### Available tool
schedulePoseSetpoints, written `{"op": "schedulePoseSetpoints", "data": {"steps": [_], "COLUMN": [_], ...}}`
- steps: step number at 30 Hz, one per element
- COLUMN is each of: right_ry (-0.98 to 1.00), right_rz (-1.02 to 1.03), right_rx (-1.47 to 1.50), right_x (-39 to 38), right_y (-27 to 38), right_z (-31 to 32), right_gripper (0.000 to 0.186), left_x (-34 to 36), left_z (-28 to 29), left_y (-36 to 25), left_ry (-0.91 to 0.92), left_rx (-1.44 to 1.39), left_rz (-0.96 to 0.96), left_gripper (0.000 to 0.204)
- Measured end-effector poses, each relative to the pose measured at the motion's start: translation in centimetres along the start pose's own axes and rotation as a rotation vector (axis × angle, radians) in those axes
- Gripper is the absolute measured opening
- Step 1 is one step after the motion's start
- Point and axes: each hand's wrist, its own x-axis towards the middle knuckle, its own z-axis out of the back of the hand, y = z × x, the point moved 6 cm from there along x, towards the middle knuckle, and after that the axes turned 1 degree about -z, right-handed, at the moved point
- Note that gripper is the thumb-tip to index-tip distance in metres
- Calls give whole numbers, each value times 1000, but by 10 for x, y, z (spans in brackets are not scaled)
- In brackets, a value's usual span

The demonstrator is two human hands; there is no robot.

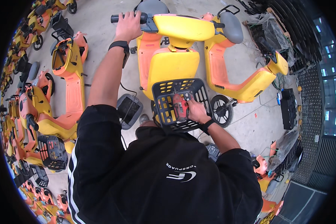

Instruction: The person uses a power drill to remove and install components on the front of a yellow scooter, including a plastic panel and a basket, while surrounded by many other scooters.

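Observation:
In front of me stands a yellow and orange electric scooter [175, 67] with a black slatted basket [177, 81] on its front. My left hand [129, 27] is wrapped round the black handlebar grip [117, 18] at the scooter's left end. Down inside the basket, my right hand [198, 111] is closed on a red and black cordless drill [180, 106]. The hand covers part of the drill, and its bit end is hard to make out against the basket slats. Both wrists wear dark bands.
Close on the right is another yellow scooter [246, 91], its wheel [221, 111] beside the basket. A loose dark basket [129, 111] lies on the floor to the left. Rows of scooters [72, 86] fill the left side. Dark stacked parts and plastic wrap [270, 35] line the right wall.

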Motion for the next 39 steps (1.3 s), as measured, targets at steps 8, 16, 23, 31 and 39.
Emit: {"op": "schedulePoseSetpoints", "data": {"steps": [8, 16, 23, 31, 39], "right_ry": [-73, -120, -104, -88, 40], "right_rz": [-35, 31, 62, 50, -88], "right_rx": [40, 64, 27, 92, 129], "right_x": [9, 5, 11, 14, -6], "right_y": [-9, -9, -8, -6, -12], "right_z": [2, 10, 8, 8, 6], "right_gripper": [33, 35, 37, 31, 40], "left_x": [2, 2, 4, 3, 5], "left_z": [-1, 0, -3, -2, -8], "left_y": [-1, -1, 0, 1, 2], "left_ry": [64, 16, 23, 35, 16], "left_rx": [12, 14, 16, 8, 5], "left_rz": [16, -8, -15, -11, -18], "left_gripper": [57, 52, 54, 57, 55]}}
